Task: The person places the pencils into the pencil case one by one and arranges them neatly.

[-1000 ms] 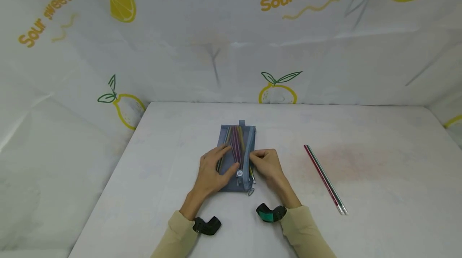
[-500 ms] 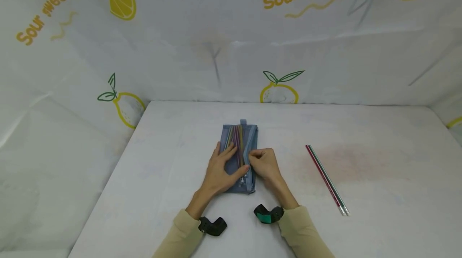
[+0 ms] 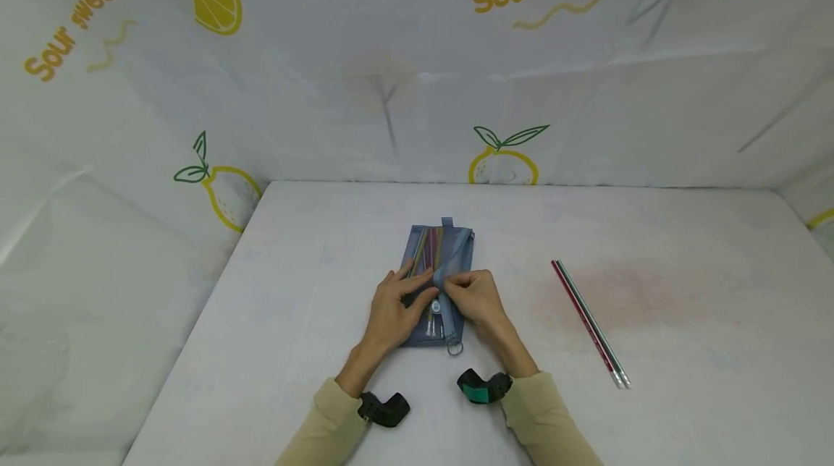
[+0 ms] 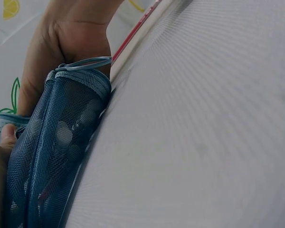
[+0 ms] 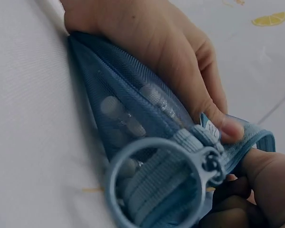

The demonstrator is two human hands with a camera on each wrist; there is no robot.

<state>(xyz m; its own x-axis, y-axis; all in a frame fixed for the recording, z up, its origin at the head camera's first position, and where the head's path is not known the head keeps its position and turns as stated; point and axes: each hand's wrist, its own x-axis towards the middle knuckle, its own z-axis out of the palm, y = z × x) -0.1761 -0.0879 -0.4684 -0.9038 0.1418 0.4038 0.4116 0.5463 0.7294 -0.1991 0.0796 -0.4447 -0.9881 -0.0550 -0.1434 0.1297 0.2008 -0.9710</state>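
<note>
A blue mesh pencil case (image 3: 462,257) lies on the table with several striped pencils (image 3: 431,245) showing inside. My left hand (image 3: 391,310) lies over its left half, thumb and forefinger meeting at the lifted zip band. In the right wrist view the left thumb (image 5: 232,130) presses that band beside a small white tag (image 5: 211,129). My right hand (image 3: 478,299) pinches the band's edge from the right, with its other fingers curled. A round ring (image 5: 111,178) hangs at the near end of the case. White pencil ends (image 4: 63,135) show through the mesh in the left wrist view.
A red pencil (image 3: 585,321) and a green pencil (image 3: 594,319) lie side by side on the white table (image 3: 691,379), right of the right hand. A white sheet printed with lemons (image 3: 326,90) rises behind the table's back edge.
The pencil case has shifted slightly right. Its zip band now bulges up and left between both hands. The left hand moved right, its thumb and forefinger coming to the band. The two loose pencils stay put.
</note>
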